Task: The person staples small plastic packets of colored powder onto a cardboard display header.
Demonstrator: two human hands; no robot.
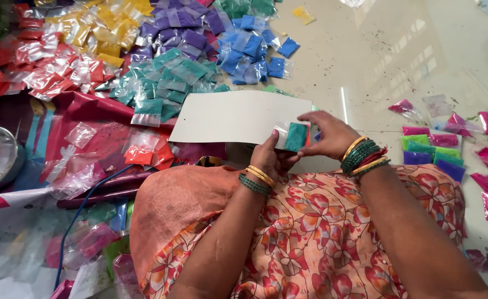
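Teal powder fills the small clear plastic packet (296, 137) we pinch between both hands, left hand (270, 159) and right hand (332, 135) closed on it, against one pale cardboard sheet (238, 117); sorted colour-packet heaps (144, 50) lie beyond our hands.

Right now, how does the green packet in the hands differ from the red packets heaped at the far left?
The green packet is single, pinched by both the left hand and right hand against a grey card. The red packets lie loose in a heap on the floor, untouched. Both are small clear bags of coloured powder.
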